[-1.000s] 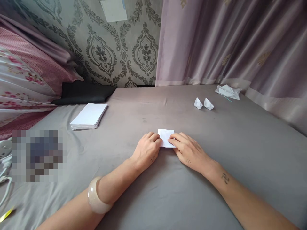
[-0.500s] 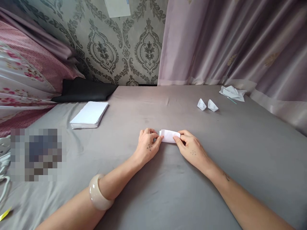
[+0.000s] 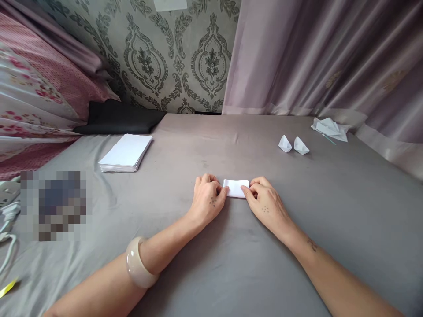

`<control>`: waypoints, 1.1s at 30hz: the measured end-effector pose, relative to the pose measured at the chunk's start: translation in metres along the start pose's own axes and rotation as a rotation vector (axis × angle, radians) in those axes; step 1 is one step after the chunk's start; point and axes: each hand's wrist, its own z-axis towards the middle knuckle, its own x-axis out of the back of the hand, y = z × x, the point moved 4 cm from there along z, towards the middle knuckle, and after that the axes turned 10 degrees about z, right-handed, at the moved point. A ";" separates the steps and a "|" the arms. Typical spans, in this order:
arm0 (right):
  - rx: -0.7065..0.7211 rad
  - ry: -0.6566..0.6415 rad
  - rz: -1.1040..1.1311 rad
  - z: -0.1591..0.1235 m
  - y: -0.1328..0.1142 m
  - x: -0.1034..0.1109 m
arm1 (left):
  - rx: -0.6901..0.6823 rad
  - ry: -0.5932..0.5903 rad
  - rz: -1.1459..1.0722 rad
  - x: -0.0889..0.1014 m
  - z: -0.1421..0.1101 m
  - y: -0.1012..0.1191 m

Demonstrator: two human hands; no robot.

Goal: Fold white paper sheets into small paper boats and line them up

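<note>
Head view: my left hand (image 3: 209, 198) and right hand (image 3: 267, 204) pinching folded paper (image 3: 235, 188)
Paper boats (image 3: 301, 146): two look done
Folded paper: just flat so far

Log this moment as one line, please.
left hand: holds folded paper, left end | right hand: holds its right end | beyond, left: paper stack | beyond, right: two paper boats
</note>
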 end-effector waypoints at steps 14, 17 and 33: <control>-0.049 -0.042 -0.060 0.004 0.001 -0.002 | -0.020 0.028 0.056 -0.003 0.006 0.000; -0.064 -0.054 -0.076 0.004 0.000 -0.002 | -0.017 0.030 0.059 -0.004 0.007 -0.001; -0.083 -0.068 -0.138 0.005 -0.003 -0.002 | 0.010 -0.005 0.081 -0.001 0.010 0.002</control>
